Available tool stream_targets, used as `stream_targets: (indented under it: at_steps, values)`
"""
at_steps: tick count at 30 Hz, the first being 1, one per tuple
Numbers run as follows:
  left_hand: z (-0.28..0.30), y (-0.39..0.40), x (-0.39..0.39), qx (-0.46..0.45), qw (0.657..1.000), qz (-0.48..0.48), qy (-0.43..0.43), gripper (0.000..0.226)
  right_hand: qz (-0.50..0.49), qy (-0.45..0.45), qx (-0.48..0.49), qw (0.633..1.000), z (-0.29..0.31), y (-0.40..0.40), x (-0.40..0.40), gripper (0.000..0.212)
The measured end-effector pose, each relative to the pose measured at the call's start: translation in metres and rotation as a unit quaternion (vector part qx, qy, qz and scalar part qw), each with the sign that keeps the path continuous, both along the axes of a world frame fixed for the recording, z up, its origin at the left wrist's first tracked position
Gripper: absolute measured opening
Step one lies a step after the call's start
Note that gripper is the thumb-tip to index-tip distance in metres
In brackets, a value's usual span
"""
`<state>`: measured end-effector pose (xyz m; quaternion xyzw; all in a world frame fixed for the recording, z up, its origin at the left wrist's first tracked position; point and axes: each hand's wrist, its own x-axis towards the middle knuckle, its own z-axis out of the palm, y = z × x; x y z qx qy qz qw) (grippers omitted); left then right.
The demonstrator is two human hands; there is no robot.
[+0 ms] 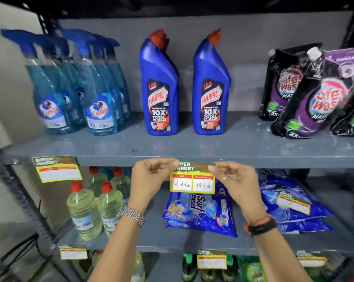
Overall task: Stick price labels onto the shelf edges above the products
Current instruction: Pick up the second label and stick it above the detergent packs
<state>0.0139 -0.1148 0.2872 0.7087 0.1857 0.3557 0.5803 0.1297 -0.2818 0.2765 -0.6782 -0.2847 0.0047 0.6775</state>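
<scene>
Two hands are holding a price label [193, 177] against the grey shelf edge [273, 161] – left hand [151, 178] pinching its upper left corner, right hand [232, 180] its upper right. It is hanging above blue Surf Excel packets [200, 212]; its handwritten prices are seemingly 248 and 124.

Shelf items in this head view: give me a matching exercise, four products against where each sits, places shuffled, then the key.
Things:
1. Harpic bottles
2. Colin spray bottles
3. Surf Excel packs
4. price label held by the left hand and right hand

Places:
A. left end of the upper shelf
B. against the shelf edge, centre
C. lying flat on the middle shelf
D. upright, centre of the upper shelf

Pairs: 1-D, 2-A, 3-C, 4-B
</scene>
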Motion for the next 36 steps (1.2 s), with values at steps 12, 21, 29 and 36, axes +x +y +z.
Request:
stream_targets:
  at_steps: [12,21,29,36]
  values:
    - [0.002,0.001,0.017,0.077,0.993,0.082,0.021,0.017,-0.106,-0.047,-0.081,0.990,0.007,0.012,0.004,0.020]
    - [0.005,-0.005,0.014,0.280,0.925,0.246,0.078,0.032,-0.239,-0.209,-0.163,0.934,0.004,0.016,-0.004,0.027]
    - [0.000,0.011,0.022,0.402,0.900,0.163,0.047,0.023,-0.178,-0.280,-0.228,0.916,0.015,0.044,-0.002,0.055]
    - [-0.007,0.017,0.023,0.387,0.909,0.152,0.030,0.023,-0.122,-0.210,-0.224,0.944,0.023,0.037,0.006,0.032]
